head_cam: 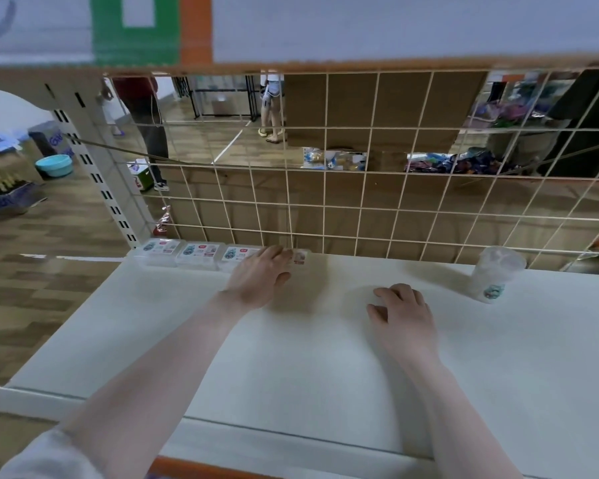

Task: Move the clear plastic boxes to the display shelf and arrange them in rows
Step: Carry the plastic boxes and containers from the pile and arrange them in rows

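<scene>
Clear boxes (198,254) rowed, white shelf (291,357), wire grid (360,202)

The light is bright and soft, and it seems to come from above. The white shelf (291,357) looks pale and a little washed out. Soft grey shadows lie under the left hand (261,276) and beside the right hand (403,314). The whole picture is a bit blurry. At 12 o'clock the wall is very fuzzy. Straight lines bend at 9 and 3 o'clock.
</scene>
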Demonstrator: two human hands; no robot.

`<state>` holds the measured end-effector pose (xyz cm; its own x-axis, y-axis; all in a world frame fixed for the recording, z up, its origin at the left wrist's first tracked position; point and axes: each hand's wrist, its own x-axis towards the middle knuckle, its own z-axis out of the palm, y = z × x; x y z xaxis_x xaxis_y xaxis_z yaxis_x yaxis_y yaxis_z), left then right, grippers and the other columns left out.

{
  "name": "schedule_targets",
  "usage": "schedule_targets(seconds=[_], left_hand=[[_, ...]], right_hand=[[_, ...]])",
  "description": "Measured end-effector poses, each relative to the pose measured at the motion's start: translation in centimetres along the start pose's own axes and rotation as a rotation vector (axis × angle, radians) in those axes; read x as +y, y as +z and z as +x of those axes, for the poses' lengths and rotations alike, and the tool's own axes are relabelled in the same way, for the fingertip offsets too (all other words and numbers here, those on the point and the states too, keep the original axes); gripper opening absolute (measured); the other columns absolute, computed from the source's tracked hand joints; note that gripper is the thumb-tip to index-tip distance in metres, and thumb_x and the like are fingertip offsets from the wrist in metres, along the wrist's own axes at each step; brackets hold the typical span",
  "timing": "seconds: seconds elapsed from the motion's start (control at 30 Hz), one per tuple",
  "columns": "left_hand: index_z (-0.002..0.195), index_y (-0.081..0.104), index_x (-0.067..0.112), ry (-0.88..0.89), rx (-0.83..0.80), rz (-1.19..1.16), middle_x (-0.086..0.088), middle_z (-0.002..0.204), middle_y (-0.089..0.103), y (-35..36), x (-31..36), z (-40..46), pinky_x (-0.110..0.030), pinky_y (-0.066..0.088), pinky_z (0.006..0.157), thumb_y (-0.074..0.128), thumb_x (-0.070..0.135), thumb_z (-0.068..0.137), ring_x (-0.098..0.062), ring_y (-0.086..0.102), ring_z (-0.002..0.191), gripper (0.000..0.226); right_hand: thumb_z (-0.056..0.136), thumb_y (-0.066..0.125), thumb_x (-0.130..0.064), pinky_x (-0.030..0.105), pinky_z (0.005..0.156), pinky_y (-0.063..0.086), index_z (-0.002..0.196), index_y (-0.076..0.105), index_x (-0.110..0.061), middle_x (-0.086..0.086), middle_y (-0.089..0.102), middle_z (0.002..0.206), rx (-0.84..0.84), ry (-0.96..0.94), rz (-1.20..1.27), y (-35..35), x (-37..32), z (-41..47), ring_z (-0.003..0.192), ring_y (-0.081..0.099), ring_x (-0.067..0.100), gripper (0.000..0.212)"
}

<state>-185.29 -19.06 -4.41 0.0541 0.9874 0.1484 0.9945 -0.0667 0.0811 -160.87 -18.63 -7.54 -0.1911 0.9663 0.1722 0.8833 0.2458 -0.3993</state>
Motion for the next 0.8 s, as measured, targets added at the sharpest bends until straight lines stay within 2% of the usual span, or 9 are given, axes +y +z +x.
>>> schedule_targets(seconds=[0.17, 0.23, 0.3, 0.33, 0.37, 0.43, 0.47, 0.63, 0.8], left_hand=[[0.137, 0.045, 0.014, -0.056, 0.057, -0.037, -0.004, 0.140, 0.045, 0.3, 0.8, -2.4, -0.035, 0.040, 0.095, 0.049, 0.027, 0.095, -0.025, 0.040, 0.130, 0.044], [0.126, 0.056, 0.009, -0.042, 0.083, -0.076, -0.009, 0.130, 0.055, 0.3, 1.5, -4.2, -0.038, 0.048, 0.086, 0.047, 0.028, 0.092, -0.030, 0.052, 0.119, 0.040], [0.108, 0.066, 0.005, -0.038, 0.021, -0.120, -0.014, 0.111, 0.066, 0.2, 1.8, -5.8, -0.040, 0.055, 0.072, 0.040, 0.032, 0.084, -0.034, 0.065, 0.099, 0.044], [0.107, 0.067, 0.006, -0.035, 0.058, -0.106, -0.014, 0.111, 0.067, 0.3, 2.0, -6.6, -0.040, 0.055, 0.073, 0.038, 0.033, 0.083, -0.033, 0.065, 0.100, 0.047], [0.115, 0.064, 0.007, -0.050, 0.058, -0.119, -0.013, 0.120, 0.063, 0.1, 2.4, -7.5, -0.039, 0.052, 0.082, 0.037, 0.033, 0.086, -0.031, 0.061, 0.109, 0.047], [0.135, 0.048, 0.013, -0.078, 0.025, -0.121, -0.007, 0.143, 0.045, -0.2, 2.7, -8.9, -0.033, 0.038, 0.100, 0.035, 0.030, 0.097, -0.024, 0.041, 0.131, 0.043], [0.138, 0.043, 0.015, -0.086, 0.044, -0.115, -0.004, 0.147, 0.038, -0.1, 2.4, -9.5, -0.030, 0.033, 0.103, 0.036, 0.029, 0.099, -0.021, 0.035, 0.135, 0.042], [0.137, 0.044, 0.016, -0.078, 0.070, -0.153, -0.003, 0.143, 0.040, -1.5, 1.3, -13.1, -0.028, 0.031, 0.100, 0.040, 0.027, 0.099, -0.021, 0.036, 0.131, 0.040], [0.142, 0.035, 0.016, 0.013, 0.044, -0.126, -0.002, 0.147, 0.033, -2.6, 1.0, -16.0, -0.028, 0.025, 0.106, 0.036, 0.033, 0.100, -0.018, 0.028, 0.136, 0.046]], right_hand=[[0.094, 0.045, -0.031, 0.028, 0.095, 0.034, 0.129, 0.050, -0.018, 0.001, 0.046, 0.128, -0.078, 0.044, 0.011, -1.1, -0.2, -0.6, 0.123, 0.036, 0.020, 0.038], [0.093, 0.046, -0.032, 0.029, 0.094, 0.037, 0.130, 0.049, -0.019, 0.003, 0.047, 0.128, -0.083, 0.080, -0.007, -1.7, -0.2, -1.1, 0.123, 0.037, 0.021, 0.039], [0.093, 0.047, -0.032, 0.031, 0.094, 0.038, 0.131, 0.049, -0.019, 0.006, 0.048, 0.128, -0.078, 0.118, -0.018, -2.1, -0.2, -1.9, 0.122, 0.040, 0.025, 0.040], [0.093, 0.048, -0.031, 0.032, 0.094, 0.038, 0.131, 0.050, -0.018, 0.008, 0.049, 0.128, -0.069, 0.135, -0.015, -2.1, -0.3, -2.5, 0.120, 0.041, 0.027, 0.040], [0.093, 0.050, -0.030, 0.033, 0.094, 0.038, 0.131, 0.051, -0.016, 0.010, 0.050, 0.126, -0.051, 0.152, -0.014, -2.1, -0.5, -3.2, 0.118, 0.043, 0.028, 0.040], [0.091, 0.054, -0.027, 0.036, 0.090, 0.041, 0.127, 0.055, -0.012, 0.014, 0.055, 0.120, 0.017, 0.181, -0.012, -1.9, -1.0, -4.7, 0.112, 0.048, 0.032, 0.038], [0.090, 0.056, -0.025, 0.037, 0.088, 0.042, 0.125, 0.057, -0.010, 0.016, 0.056, 0.116, 0.051, 0.195, -0.010, -1.8, -1.3, -5.6, 0.110, 0.049, 0.034, 0.038], [0.086, 0.062, -0.014, 0.045, 0.085, 0.041, 0.119, 0.061, -0.003, 0.025, 0.060, 0.109, 0.216, 0.215, -0.029, -1.0, -3.9, -10.9, 0.102, 0.052, 0.042, 0.035], [0.087, 0.061, -0.016, 0.045, 0.084, 0.041, 0.118, 0.062, -0.005, 0.021, 0.060, 0.112, 0.348, 0.279, -0.059, -1.0, -5.6, -17.1, 0.102, 0.051, 0.040, 0.033]])
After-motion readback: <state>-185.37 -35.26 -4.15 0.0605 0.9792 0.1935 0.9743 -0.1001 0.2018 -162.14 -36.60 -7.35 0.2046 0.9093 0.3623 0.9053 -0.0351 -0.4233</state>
